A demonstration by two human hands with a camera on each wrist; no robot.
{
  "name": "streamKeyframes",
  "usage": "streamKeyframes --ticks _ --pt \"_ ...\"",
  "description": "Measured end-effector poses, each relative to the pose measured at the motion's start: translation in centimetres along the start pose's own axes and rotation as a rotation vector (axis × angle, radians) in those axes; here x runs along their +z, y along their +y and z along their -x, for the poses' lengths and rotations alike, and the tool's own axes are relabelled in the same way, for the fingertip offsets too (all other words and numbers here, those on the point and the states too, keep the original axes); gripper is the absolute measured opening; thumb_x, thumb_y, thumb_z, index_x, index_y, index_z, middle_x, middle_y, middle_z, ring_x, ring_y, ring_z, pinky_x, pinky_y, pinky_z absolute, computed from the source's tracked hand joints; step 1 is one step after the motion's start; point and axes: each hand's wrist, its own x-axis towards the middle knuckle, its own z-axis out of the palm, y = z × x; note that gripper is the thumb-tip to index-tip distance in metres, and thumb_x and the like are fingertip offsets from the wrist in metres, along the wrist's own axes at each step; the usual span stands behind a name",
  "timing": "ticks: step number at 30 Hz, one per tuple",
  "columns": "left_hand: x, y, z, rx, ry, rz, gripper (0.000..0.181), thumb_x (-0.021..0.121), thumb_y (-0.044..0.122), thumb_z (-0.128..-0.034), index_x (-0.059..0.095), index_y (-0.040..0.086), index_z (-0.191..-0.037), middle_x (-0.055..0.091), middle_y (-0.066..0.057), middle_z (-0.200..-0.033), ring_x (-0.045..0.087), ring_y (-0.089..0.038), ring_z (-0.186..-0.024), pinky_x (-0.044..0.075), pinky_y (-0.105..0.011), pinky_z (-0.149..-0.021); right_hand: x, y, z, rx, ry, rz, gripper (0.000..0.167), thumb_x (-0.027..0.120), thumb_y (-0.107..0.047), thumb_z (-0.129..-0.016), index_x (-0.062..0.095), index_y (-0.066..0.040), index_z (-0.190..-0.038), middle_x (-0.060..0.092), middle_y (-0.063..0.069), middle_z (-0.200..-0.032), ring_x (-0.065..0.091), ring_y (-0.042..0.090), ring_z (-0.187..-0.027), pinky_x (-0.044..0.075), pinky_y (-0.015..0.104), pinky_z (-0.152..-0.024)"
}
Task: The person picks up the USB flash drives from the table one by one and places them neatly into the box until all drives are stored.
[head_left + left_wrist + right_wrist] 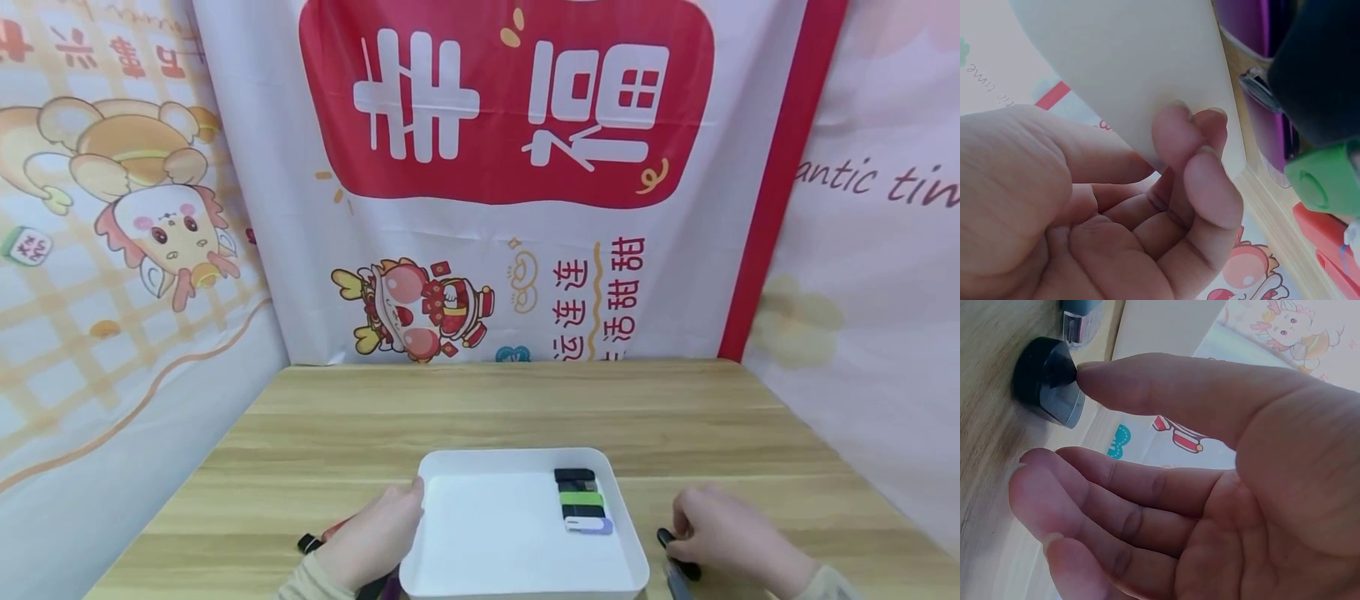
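My left hand grips the left rim of a white tray; in the left wrist view the fingers curl against the tray's wall. Several small sticks, apparently USB sticks, lie in a column at the tray's right side, including a green stick and a white and lilac stick. My right hand is to the tray's right over a black stick. In the right wrist view the thumb tip meets the black stick, while the other fingers stay apart from it, loosely bent.
A grey stick lies beside the black one. By my left forearm are a black piece and a purple stick; the left wrist view also shows a green piece and a red piece. Printed cloths surround the wooden table.
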Motion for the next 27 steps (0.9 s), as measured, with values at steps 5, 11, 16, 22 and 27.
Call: streamKeyframes --ticks 5,11,16,22,27 --pt "0.13 -0.04 0.09 0.001 0.011 -0.007 0.036 0.063 -0.006 -0.0891 0.05 -0.027 -0.115 0.06 -0.019 -0.068 0.059 -0.015 -0.059 0.051 -0.025 -0.049 0.39 -0.04 0.23 -0.074 0.042 0.022 0.025 0.081 -0.02 -0.071 0.057 -0.019 -0.066 0.047 -0.011 -0.059 0.043 0.006 -0.051 0.036 0.027 -0.046" --pt "0.2 0.13 0.26 0.022 0.029 -0.032 0.035 0.064 -0.006 -0.0875 0.052 -0.027 -0.113 0.057 -0.012 -0.061 0.056 -0.013 -0.055 0.049 -0.024 -0.048 0.64 0.07 0.38 -0.091 0.028 0.003 0.026 0.08 -0.017 -0.071 0.055 -0.019 -0.066 0.046 -0.011 -0.059 0.043 0.006 -0.05 0.036 0.026 -0.045" --pt "0.1 0.27 0.11 0.021 0.026 -0.062 0.035 0.064 -0.005 -0.087 0.053 -0.026 -0.112 0.057 -0.012 -0.061 0.06 -0.017 -0.058 0.051 -0.025 -0.049 0.3 0.48 0.49 -0.108 -0.024 -0.055 0.026 0.082 -0.015 -0.071 0.056 -0.018 -0.067 0.049 -0.01 -0.059 0.044 0.007 -0.051 0.037 0.026 -0.046" --pt "-0.06 0.28 -0.06 0.019 0.019 -0.051 0.035 0.064 -0.005 -0.0876 0.053 -0.026 -0.113 0.056 -0.01 -0.06 0.059 -0.015 -0.058 0.051 -0.025 -0.049 0.21 0.65 0.34 -0.115 -0.031 -0.069 0.024 0.081 -0.014 -0.07 0.057 -0.018 -0.067 0.049 -0.01 -0.059 0.045 0.007 -0.05 0.037 0.025 -0.045" --pt "-0.02 0.0 0.03 0.008 -0.014 -0.007 0.036 0.063 -0.005 -0.0896 0.05 -0.027 -0.115 0.05 -0.003 -0.057 0.048 -0.007 -0.05 0.047 -0.021 -0.046 0.26 0.64 0.27 -0.112 -0.025 -0.047 0.024 0.08 -0.016 -0.066 0.056 -0.019 -0.065 0.049 -0.011 -0.058 0.045 0.007 -0.05 0.037 0.026 -0.045"
